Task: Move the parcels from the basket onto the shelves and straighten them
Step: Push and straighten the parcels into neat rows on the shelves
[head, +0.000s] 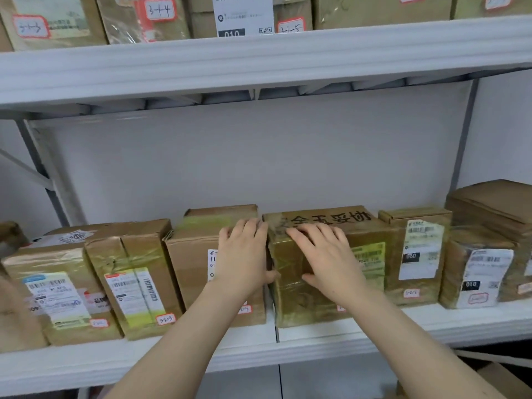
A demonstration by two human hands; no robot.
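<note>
Two parcels are found side by side: a taped parcel [311, 309] under the right hand [325, 263] and a plain carton [190, 266] under the left hand [243, 254]. Both hands are laid flat, fingers straight, nothing gripped. The taped parcel's label face is turned toward the wrists; its long axis cannot be judged. Neighbouring parcels [417, 254] are ranged either side of the hands on a white shelf [288, 349], with a white wall [259, 156] beyond the fingertips.

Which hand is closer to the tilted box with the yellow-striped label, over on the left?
Left. The left hand rests on the plain box right beside the tilted box; the right hand lies one box farther, on the black-lettered box.
</note>
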